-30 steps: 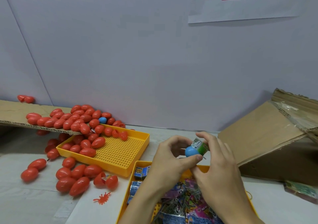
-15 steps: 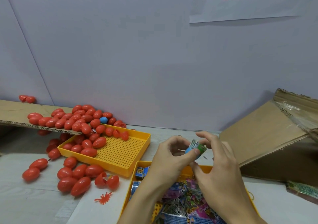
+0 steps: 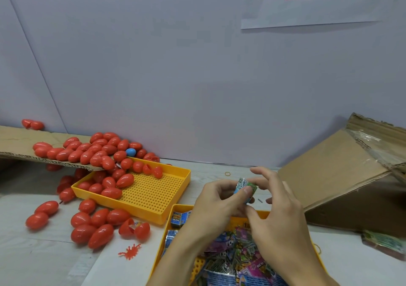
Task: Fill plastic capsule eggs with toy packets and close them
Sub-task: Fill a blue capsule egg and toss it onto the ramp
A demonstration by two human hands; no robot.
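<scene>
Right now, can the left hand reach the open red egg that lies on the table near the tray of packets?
Probably yes. The open red egg lies uncovered left of the packet tray, with nothing over it. But the left hand holds a blue capsule and must free itself first.

Brown cardboard box at right, tipped on side, flap with clear tape. Cardboard sheet at left, sloping toward table. White paper on wall, red-black bar printed on it. Rubber band on table near wall. Small red splat toy on table, front. Grey wall behind.
</scene>
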